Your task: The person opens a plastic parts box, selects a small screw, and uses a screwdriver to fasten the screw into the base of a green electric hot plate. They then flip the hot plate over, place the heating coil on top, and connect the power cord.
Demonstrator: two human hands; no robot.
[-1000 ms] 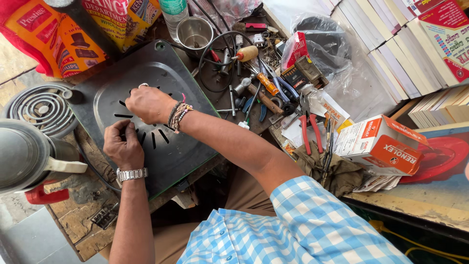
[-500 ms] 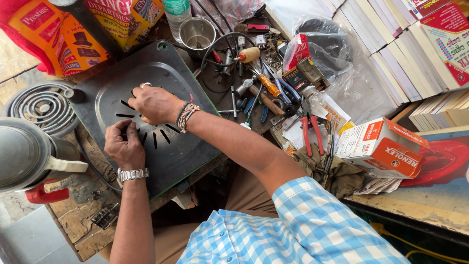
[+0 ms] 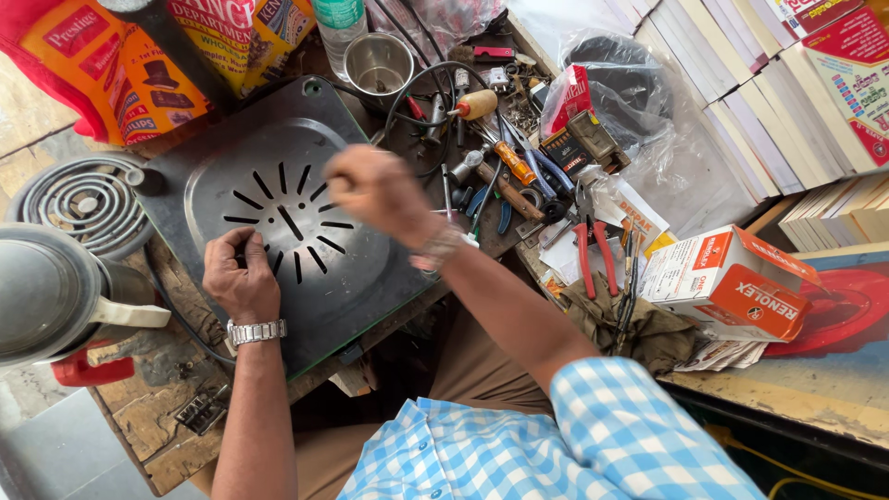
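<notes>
Overhead view of a cluttered repair desk [image 3: 148, 417]. A dark metal hotplate base [image 3: 278, 231], square with a round dished centre cut by radial slots, lies flat across the left-centre of the desk. The left hand [image 3: 241, 278], wearing a metal wristwatch [image 3: 256, 331], rests on the lower left of the slotted dish, its grip pressed together with the fingertips against the metal near the slots. The right hand [image 3: 375, 190] hovers over the upper right of the dish and is blurred; its grip is curled closed, but whether it pinches anything cannot be told. A coiled heating element [image 3: 88, 199] lies just beside the plate's left edge, and a grey kettle [image 3: 46, 292] with a pale handle stands at the desk's left side, below the coil. Behind the plate stand a steel cup [image 3: 378, 63] and a plastic bottle [image 3: 338, 23]. To the right lie scattered tools: an orange-handled screwdriver [image 3: 512, 162], red-handled pliers [image 3: 593, 255] and black cable [image 3: 435, 79]. Further right are an orange and white carton [image 3: 732, 282], a crumpled cloth [image 3: 639, 324] and rows of stacked books [image 3: 769, 93].
</notes>
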